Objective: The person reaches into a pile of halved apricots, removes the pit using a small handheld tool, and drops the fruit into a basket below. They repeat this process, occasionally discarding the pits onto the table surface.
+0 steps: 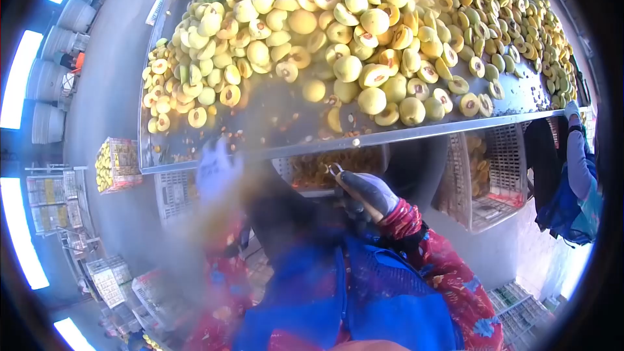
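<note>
My left hand (219, 170), in a white glove, is near the front edge of the metal table (260, 146). It looks hazy, but its fingers appear stretched out and apart, with nothing visible in them. Below the table edge, over a crate of fruit pieces (338, 166), my right hand (370, 190) is closed on a small metal tool (335, 169) with a looped or forked tip. That glove is white with a dark palm side. Yellow-green fruit (372, 101), many pieces halved with brown centres, lies heaped across the table.
White plastic crates (460, 182) stand under the table on the right. Another crate of fruit (120, 166) is beyond its left corner. A co-worker's gloved hand (571, 110) touches the table's right end. Stacked crates (49, 198) and grey tubs (49, 80) line the far left.
</note>
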The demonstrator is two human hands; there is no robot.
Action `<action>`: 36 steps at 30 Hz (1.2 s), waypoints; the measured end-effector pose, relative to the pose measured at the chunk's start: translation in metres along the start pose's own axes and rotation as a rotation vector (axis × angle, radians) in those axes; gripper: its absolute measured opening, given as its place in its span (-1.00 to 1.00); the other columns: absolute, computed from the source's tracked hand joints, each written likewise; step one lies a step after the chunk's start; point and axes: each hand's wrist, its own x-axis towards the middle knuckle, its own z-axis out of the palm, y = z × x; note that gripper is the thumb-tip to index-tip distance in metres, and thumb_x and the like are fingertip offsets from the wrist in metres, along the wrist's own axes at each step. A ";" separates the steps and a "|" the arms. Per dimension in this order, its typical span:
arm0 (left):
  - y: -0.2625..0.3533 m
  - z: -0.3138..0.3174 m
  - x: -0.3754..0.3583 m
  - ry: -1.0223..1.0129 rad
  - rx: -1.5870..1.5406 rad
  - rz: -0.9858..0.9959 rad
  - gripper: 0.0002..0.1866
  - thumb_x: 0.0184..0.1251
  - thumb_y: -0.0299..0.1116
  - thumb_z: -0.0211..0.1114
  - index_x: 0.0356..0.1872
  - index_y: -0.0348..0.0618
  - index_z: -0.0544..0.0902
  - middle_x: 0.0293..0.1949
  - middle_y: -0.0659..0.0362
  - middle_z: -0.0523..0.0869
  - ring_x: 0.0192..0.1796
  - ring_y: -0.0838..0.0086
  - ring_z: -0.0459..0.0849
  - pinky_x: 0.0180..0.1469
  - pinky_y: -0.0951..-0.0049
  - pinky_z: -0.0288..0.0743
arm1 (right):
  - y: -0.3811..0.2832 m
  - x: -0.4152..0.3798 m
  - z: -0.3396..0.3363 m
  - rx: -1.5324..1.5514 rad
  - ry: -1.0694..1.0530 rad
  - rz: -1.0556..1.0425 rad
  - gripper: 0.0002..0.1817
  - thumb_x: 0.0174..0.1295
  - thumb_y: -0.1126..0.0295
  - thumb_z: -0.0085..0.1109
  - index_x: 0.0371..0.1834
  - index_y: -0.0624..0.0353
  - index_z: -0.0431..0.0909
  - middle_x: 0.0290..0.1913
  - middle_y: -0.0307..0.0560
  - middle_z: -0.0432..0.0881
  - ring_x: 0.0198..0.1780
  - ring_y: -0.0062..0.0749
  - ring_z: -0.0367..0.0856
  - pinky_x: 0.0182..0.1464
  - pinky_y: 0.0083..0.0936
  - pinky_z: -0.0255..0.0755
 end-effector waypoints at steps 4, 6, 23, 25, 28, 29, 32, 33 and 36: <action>0.078 0.025 0.065 -0.042 0.009 0.382 -0.39 0.19 -0.15 0.30 0.29 0.01 0.40 0.24 -0.17 0.43 0.26 -0.02 0.45 0.30 0.11 0.35 | -0.002 -0.002 0.007 -0.431 0.063 -0.275 -0.59 0.49 0.11 -0.19 -0.34 0.21 0.45 -0.58 -0.27 0.40 -0.54 -0.59 0.35 -0.46 -0.54 0.27; 0.092 0.075 0.100 -0.061 0.097 0.509 -0.39 0.17 -0.14 0.29 0.27 0.01 0.40 0.22 -0.19 0.43 0.25 0.01 0.46 0.28 0.07 0.36 | -0.003 -0.011 0.011 -0.280 0.105 -0.189 -0.61 0.50 0.15 -0.21 -0.33 0.21 0.46 -0.58 -0.26 0.40 -0.54 -0.59 0.38 -0.47 -0.54 0.27; 0.086 0.044 -0.030 -0.545 -1.523 -0.099 -0.33 0.46 0.20 -0.06 0.12 -0.31 0.49 -0.07 0.00 0.68 -0.16 0.35 0.71 -0.16 0.47 0.62 | -0.002 -0.001 0.035 -1.074 0.589 -0.708 -0.71 0.33 0.30 0.09 -0.07 0.31 0.36 -0.57 0.18 0.58 -0.51 0.14 0.59 -0.49 -0.02 0.41; 0.081 0.052 -0.036 -0.466 -1.392 0.011 -0.36 0.46 0.18 -0.02 0.12 -0.30 0.49 -0.10 0.02 0.69 -0.16 0.37 0.71 -0.16 0.48 0.62 | -0.002 -0.004 0.041 -1.109 0.616 -0.674 -0.72 0.32 0.32 0.09 -0.07 0.31 0.36 -0.57 0.17 0.58 -0.52 0.14 0.59 -0.49 -0.02 0.41; 0.088 0.054 -0.051 -0.221 -1.401 0.054 -0.43 0.48 0.10 0.02 0.08 -0.29 0.52 -0.23 0.08 0.71 -0.18 0.43 0.70 -0.16 0.50 0.59 | 0.000 -0.003 0.044 -1.087 0.602 -0.719 -0.72 0.32 0.34 0.09 -0.06 0.31 0.36 -0.55 0.17 0.58 -0.51 0.14 0.59 -0.47 -0.03 0.42; 0.084 0.064 -0.051 -0.068 -1.243 0.184 -0.46 0.49 0.07 0.02 0.05 -0.30 0.53 -0.25 0.11 0.70 -0.20 0.45 0.68 -0.17 0.51 0.57 | 0.001 -0.003 0.044 -1.067 0.586 -0.746 -0.72 0.32 0.35 0.09 -0.05 0.31 0.36 -0.55 0.17 0.58 -0.51 0.15 0.59 -0.47 -0.03 0.42; 0.074 0.092 -0.050 0.116 -1.071 0.304 -0.54 0.53 -0.04 0.02 -0.01 -0.32 0.55 -0.30 0.16 0.67 -0.26 0.51 0.62 -0.20 0.52 0.52 | 0.003 -0.004 0.048 -1.055 0.554 -0.716 -0.74 0.32 0.38 0.07 -0.05 0.33 0.35 -0.50 0.21 0.59 -0.47 0.14 0.60 -0.43 -0.03 0.42; 0.080 0.085 -0.052 0.006 -1.237 0.178 -0.55 0.54 -0.06 0.00 -0.02 -0.33 0.56 -0.31 0.17 0.66 -0.28 0.51 0.60 -0.21 0.51 0.50 | 0.005 -0.003 0.048 -1.019 0.536 -0.696 -0.75 0.33 0.39 0.06 -0.06 0.33 0.35 -0.49 0.22 0.59 -0.45 0.14 0.60 -0.42 -0.04 0.42; 0.091 0.076 -0.057 -0.091 -1.418 0.069 -0.57 0.56 -0.10 -0.05 -0.04 -0.34 0.56 -0.34 0.20 0.63 -0.32 0.53 0.55 -0.23 0.50 0.47 | 0.012 -0.003 0.044 -0.930 0.504 -0.666 -0.77 0.33 0.43 0.04 -0.08 0.36 0.35 -0.47 0.23 0.56 -0.42 0.13 0.59 -0.41 -0.10 0.40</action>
